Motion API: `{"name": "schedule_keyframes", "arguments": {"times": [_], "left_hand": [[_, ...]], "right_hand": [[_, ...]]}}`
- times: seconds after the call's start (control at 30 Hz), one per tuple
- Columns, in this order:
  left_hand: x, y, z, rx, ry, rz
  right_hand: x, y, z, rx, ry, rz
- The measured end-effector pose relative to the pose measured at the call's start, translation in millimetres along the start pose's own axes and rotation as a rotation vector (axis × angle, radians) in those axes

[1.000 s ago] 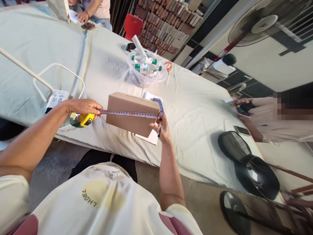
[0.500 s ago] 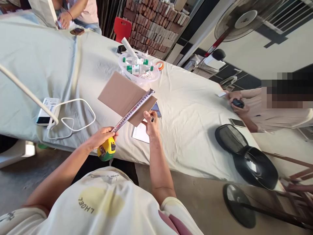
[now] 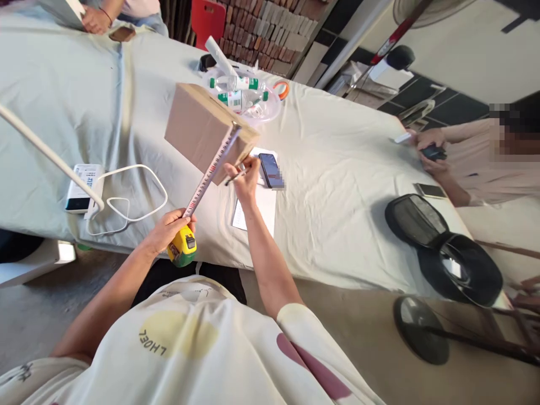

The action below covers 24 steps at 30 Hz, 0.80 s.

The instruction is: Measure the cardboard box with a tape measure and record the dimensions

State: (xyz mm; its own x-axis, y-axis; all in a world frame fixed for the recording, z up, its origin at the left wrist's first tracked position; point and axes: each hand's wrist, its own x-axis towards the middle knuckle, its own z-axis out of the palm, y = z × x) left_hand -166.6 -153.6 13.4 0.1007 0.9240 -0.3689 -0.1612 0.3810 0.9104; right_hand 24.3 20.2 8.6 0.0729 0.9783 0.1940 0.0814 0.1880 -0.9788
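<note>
My left hand point(image 3: 171, 229) grips a yellow and green tape measure point(image 3: 184, 245), its metal blade point(image 3: 206, 179) drawn out up and to the right. The blade's far end lies by the upper edge of a brown cardboard box point(image 3: 196, 129), which is tilted so that its top and a side show. My right hand point(image 3: 244, 177) is closed at the box's near right corner, with a thin dark pen point(image 3: 234, 176) between its fingers. How its other fingers meet the box is partly hidden. Below that hand lies a white paper sheet point(image 3: 265, 211), with a phone point(image 3: 272, 170) at its upper end.
Behind the box stands a clear plastic basin point(image 3: 274, 112) holding bottles point(image 3: 242, 84); orange-handled scissors or a tape roll point(image 3: 282, 90) is beside it. A white power bank point(image 3: 84, 188) with a cable sits left. Black cap-like items point(image 3: 447, 247) lie right. Two people sit around the table.
The box has tipped, showing more of its side and top. My right hand has shifted up and left with it, uncovering the phone and paper. The tape blade now slants more steeply.
</note>
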Motion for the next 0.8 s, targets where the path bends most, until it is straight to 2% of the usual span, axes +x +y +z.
{"name": "schedule_keyframes", "arguments": {"times": [0.07, 0.2, 0.27, 0.33, 0.4, 0.5, 0.6, 0.7, 0.8], "left_hand": [[-0.3, -3.3, -0.1, -0.074, 0.009, -0.03], [-0.7, -9.2, 10.7, -0.155, -0.01, -0.096], [0.1, -11.1, 19.1, -0.178, -0.057, -0.133], [2.9, -13.3, 27.3, -0.198, -0.114, -0.17], [8.6, -16.9, 34.2, -0.22, -0.166, -0.202], [22.3, -24.9, 43.3, -0.26, -0.229, -0.242], [38.7, -31.4, 54.1, -0.299, -0.279, -0.27], [54.6, -32.5, 68.1, -0.341, -0.316, -0.295], [69.9, -30.8, 81.8, -0.393, -0.341, -0.334]], "right_hand": [[3.6, 13.8, 12.9, -0.053, -0.009, -0.082], [-2.8, 36.3, 23.8, -0.181, -0.185, -0.172], [-9.8, 43.9, 16.5, -0.185, -0.268, -0.185], [-17.8, 50.1, -1.1, -0.168, -0.281, -0.172], [-27.6, 55.5, -27.2, -0.127, -0.19, -0.112], [-49.1, 60.1, -72.1, -0.073, 0.046, 0.014], [-76.2, 58.2, -105.8, -0.153, 0.209, 0.086], [-97.7, 54.2, -116.5, -0.19, 0.195, 0.121], [-105.5, 53.2, -108.6, -0.208, 0.151, 0.135]]}}
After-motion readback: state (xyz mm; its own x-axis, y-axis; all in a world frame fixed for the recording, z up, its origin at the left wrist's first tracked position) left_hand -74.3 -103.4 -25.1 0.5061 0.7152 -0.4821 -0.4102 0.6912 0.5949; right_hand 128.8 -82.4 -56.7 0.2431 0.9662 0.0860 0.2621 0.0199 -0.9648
